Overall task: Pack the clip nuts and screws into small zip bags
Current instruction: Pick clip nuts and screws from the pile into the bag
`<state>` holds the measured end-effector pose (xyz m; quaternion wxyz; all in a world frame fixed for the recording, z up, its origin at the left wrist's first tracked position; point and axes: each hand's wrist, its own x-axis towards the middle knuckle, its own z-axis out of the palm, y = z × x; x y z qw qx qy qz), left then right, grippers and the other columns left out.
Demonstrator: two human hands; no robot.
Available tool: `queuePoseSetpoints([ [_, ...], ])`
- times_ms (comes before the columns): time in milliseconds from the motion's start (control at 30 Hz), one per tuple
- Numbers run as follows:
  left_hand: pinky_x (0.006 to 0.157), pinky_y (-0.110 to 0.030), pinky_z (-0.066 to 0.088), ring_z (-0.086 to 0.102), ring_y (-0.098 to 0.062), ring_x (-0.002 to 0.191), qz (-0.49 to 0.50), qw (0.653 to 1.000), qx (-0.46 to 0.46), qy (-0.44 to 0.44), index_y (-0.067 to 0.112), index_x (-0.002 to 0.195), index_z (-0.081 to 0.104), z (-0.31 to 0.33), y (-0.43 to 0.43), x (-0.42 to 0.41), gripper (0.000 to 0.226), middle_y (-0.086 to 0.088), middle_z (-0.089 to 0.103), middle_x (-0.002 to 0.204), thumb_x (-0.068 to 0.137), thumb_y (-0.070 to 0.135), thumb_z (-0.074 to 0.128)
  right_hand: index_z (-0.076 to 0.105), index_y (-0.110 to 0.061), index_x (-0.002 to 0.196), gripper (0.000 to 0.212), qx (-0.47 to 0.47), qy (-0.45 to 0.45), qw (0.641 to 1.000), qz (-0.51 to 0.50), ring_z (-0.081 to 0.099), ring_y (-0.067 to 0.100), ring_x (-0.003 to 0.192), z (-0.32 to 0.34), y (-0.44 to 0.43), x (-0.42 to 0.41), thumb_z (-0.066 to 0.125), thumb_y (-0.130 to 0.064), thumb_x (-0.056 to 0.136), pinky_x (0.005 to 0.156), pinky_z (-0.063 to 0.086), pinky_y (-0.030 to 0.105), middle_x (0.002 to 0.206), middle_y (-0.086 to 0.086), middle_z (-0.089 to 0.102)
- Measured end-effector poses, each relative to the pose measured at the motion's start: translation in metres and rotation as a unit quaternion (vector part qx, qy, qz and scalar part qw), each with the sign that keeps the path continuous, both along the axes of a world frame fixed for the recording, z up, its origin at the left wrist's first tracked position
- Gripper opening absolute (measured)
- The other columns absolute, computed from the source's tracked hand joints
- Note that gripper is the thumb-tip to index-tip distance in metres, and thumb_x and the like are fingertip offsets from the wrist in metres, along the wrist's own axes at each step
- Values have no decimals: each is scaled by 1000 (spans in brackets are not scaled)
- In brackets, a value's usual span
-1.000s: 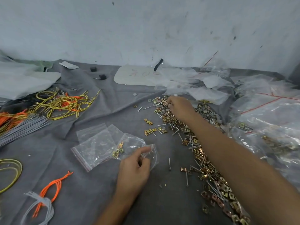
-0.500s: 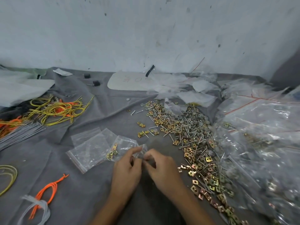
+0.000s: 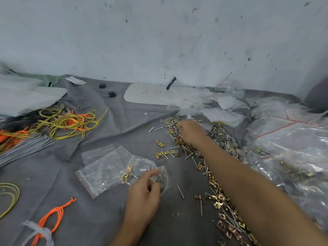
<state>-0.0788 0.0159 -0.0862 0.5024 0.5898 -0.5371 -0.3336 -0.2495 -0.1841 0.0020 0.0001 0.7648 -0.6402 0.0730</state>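
1. A person's left hand pinches the mouth of a small clear zip bag lying on a grey cloth. Thumb and forefinger curl round the plastic lip, apparently holding it apart.
2. A few brass-coloured clip nuts already sit inside the bag, near its closed end.
3. The right hand reaches well beyond the bag and to its right. Its fingertips are down in the far end of a long pile of clip nuts and screws. The fingers bend toward the pieces; whether they hold anything cannot be told.
4. The step looks like gathering the next pieces. Taking only a few at a time in a firm pinch should stop any dropping on the way back to the bag.
5. The left hand should probably hold the mouth wide and turned toward the pile, since thin film collapses easily.
6. Sharp screw tips might pierce the plastic, so sliding them in gently seems wise.
7. One loose screw lies just right of the bag. Spare empty bags lie against its left side.
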Motion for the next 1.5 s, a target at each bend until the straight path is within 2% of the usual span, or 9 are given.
queuePoseSetpoints([
  [367, 48, -18, 33, 42, -5, 45, -5, 1000, 4, 15, 53, 109, 65, 4, 3, 0, 44, 6, 52, 51, 71, 43, 45, 58, -16, 120, 21, 77, 31, 996, -32, 58, 28, 106, 1, -16, 11, 52, -18, 100, 75, 42, 35, 122, 10, 62],
  [533, 49, -19, 34, 44, -6, 46, -8, 1000, 11, 0, 54, 109, 63, 5, 3, 0, 44, 5, 55, 53, 76, 29, 48, 62, -17, 118, 23, 62, -62, 996, -13, 58, 23, 98, 2, -15, 9, 47, -16, 101, 65, 41, 31, 119, 6, 60],
  [667, 48, -20, 36, 45, -4, 46, -5, 1000, 0, -15, 55, 110, 62, 7, 2, 0, 44, 2, 60, 57, 74, 35, 46, 72, -10, 101, 21, 81, -63, 995, 16, 64, 24, 92, -4, -9, 15, 51, -14, 100, 88, 55, 43, 105, 9, 69],
  [900, 48, -17, 36, 46, -1, 46, -4, 999, -13, -31, 57, 106, 62, 8, 2, 0, 42, 2, 59, 56, 75, 36, 44, 63, -6, 103, 17, 91, 12, 996, 11, 62, 31, 106, -4, -7, 21, 56, -22, 100, 89, 52, 37, 117, 17, 66],
  [1033, 50, -19, 40, 49, -3, 48, -1, 999, -17, -37, 61, 105, 61, 9, 1, 1, 42, 1, 61, 59, 73, 43, 41, 55, -9, 101, 10, 52, -67, 996, -4, 52, 33, 121, -2, 17, 17, 54, -19, 100, 98, 47, 43, 126, 18, 56],
  [1167, 53, -26, 45, 53, -7, 49, 0, 999, -15, -44, 58, 108, 60, 10, 2, 1, 41, 1, 63, 60, 74, 43, 42, 58, -15, 89, 13, 30, -293, 956, -5, 58, 19, 88, 3, 79, 7, 57, -24, 98, 72, 43, 33, 93, 4, 61],
  [1300, 56, -32, 51, 59, -12, 54, -1, 999, -19, -45, 56, 109, 60, 13, 5, 0, 40, 4, 68, 67, 77, 40, 43, 59, -29, 89, 10, 22, -466, 883, -37, 54, 1, 69, -18, 172, 15, 63, -38, 92, 62, 41, 17, 85, -8, 60],
  [1367, 56, -32, 51, 59, -12, 54, -1, 998, -24, -52, 57, 106, 61, 14, 7, 0, 38, 4, 68, 69, 78, 37, 44, 59, -27, 88, 9, -1, -488, 872, -39, 54, 1, 73, -34, 199, 27, 66, -31, 92, 65, 41, 12, 86, -6, 59],
  [1500, 59, -37, 55, 63, -13, 58, 0, 999, -18, -49, 57, 104, 62, 14, 10, 0, 40, 4, 70, 70, 78, 30, 50, 60, -19, 95, 7, -38, -409, 912, -2, 50, 6, 83, -54, 213, 45, 63, -25, 96, 74, 39, 19, 93, -7, 53],
])
